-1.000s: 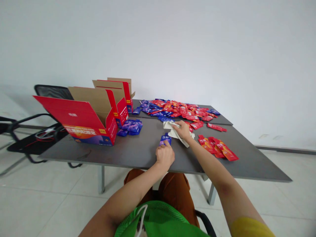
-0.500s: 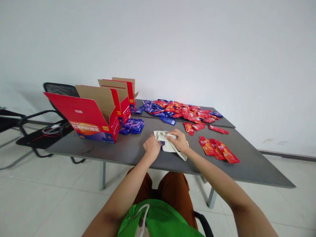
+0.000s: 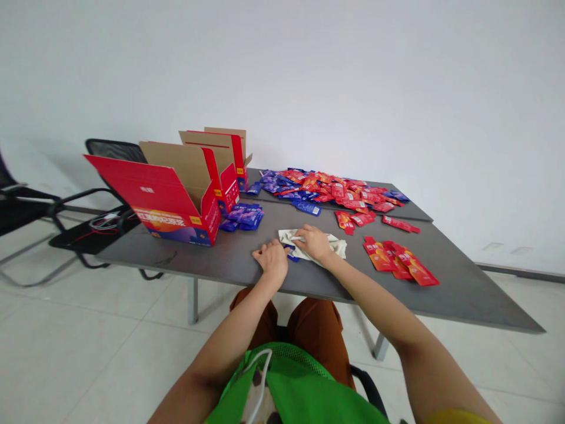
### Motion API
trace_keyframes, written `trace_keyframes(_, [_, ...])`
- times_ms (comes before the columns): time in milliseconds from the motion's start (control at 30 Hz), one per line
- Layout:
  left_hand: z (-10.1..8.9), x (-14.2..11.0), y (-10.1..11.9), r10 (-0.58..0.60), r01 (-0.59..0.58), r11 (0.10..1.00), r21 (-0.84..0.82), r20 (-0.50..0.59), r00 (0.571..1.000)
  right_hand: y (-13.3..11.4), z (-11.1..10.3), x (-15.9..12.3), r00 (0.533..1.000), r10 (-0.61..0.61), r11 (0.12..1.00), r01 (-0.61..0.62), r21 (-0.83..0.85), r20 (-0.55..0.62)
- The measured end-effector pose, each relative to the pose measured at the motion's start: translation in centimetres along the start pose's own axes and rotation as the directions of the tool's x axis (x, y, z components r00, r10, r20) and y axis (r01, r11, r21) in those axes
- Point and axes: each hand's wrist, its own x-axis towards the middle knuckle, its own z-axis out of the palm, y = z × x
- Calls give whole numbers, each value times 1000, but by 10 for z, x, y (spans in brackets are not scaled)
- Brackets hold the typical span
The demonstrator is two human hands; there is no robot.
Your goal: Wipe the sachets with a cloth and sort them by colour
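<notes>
I sit at a dark grey table (image 3: 463,294). My left hand (image 3: 272,259) rests near the table's front edge, its fingers pinched on a blue sachet (image 3: 291,255) that is mostly hidden under a white cloth (image 3: 333,244). My right hand (image 3: 314,242) lies on top of that cloth, fingers curled and pressing it down onto the sachet. The two hands almost touch.
An open red cardboard box (image 3: 170,203) stands at the left, a second one (image 3: 225,159) behind it. Blue sachets (image 3: 245,217) are stacked beside them. A mixed pile of red and blue sachets (image 3: 329,191) lies at the back, several red sachets (image 3: 399,262) at the right. Black chairs (image 3: 66,206) stand left.
My right hand brought the white cloth toward me and over the blue sachet. My left hand slid the sachet closer to the front edge and now holds it beneath the cloth.
</notes>
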Motion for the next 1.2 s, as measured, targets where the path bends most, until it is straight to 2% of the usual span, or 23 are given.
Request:
trace_keyframes(200, [-9, -7, 2, 3, -3, 1000, -26, 6, 1000, 24, -1, 26, 991, 135, 977, -129, -172, 25])
trace_keyframes(300, [-9, -11, -2, 16, -16, 999, -42, -5, 1000, 29, -11, 34, 989, 134, 967, -118, -226, 58])
trace_keyframes(400, [-6, -14, -7, 60, -61, 996, -58, -11, 998, 30, -27, 35, 995, 24, 979, -5, -205, 93])
trace_keyframes(500, [-3, -17, -9, 125, -126, 991, -38, -31, 992, 24, -40, 26, 984, -166, 985, 168, -28, 57])
trace_keyframes(600, [-2, -20, -8, 138, -137, 990, 17, -48, 989, 13, -40, 11, 930, -364, 922, 352, 162, 50])
trace_keyframes(700, [-2, -20, -9, 143, -142, 989, 29, -37, 989, 4, -29, -3, 881, -459, 877, 429, 216, 115])
trace_keyframes(767, [-1, -19, -9, 154, -154, 988, 18, -30, 988, 4, -22, -7, 885, -442, 889, 411, 201, 146])
trace_keyframes(833, [-1, -17, -10, 163, -162, 987, 13, -29, 986, 6, -18, -4, 908, -385, 919, 360, 163, 165])
trace_keyframes(1033, [-8, -18, -5, 201, -201, 978, 59, 9, 980, 14, -18, 25, 962, -121, 987, 144, -76, 245])
trace_keyframes(1133, [-15, -24, -2, 239, -241, 964, 114, 30, 971, 21, -20, 38, 972, 6, 982, 39, -187, 234])
trace_keyframes(1200, [-18, -31, -1, 274, -277, 949, 154, 39, 961, 29, -24, 41, 977, 40, 973, 10, -230, 211])
